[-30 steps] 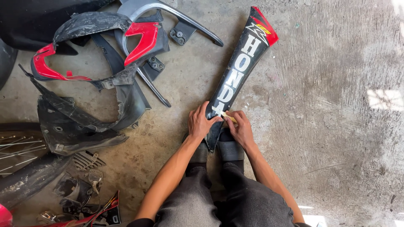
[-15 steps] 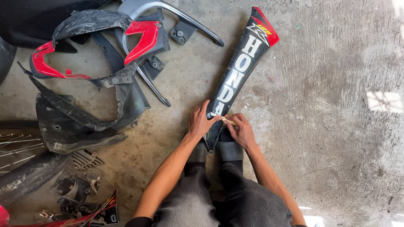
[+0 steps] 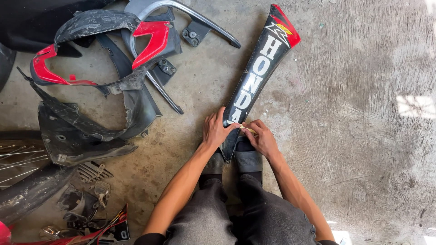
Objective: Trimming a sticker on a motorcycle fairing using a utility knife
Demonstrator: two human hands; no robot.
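Note:
A long black motorcycle body panel (image 3: 261,72) with white lettering and a red tip lies on the concrete floor, its narrow end between my feet. My left hand (image 3: 216,129) grips the panel's left edge near that end. My right hand (image 3: 261,137) pinches a small thin pale strip (image 3: 247,129) against the panel's face, just right of my left thumb. Both hands nearly touch. My knees in grey trousers and dark sandals sit below them.
A heap of black and red fairing pieces (image 3: 104,68) and a grey metal grab rail (image 3: 181,18) lies at upper left. A spoked wheel (image 3: 18,159) and small loose parts (image 3: 91,204) sit at lower left. Bare concrete floor (image 3: 363,136) stretches to the right.
The view has shifted slightly. Both hands stay at the panel's narrow end; the right hand's fingers have worked a little along the pale strip.

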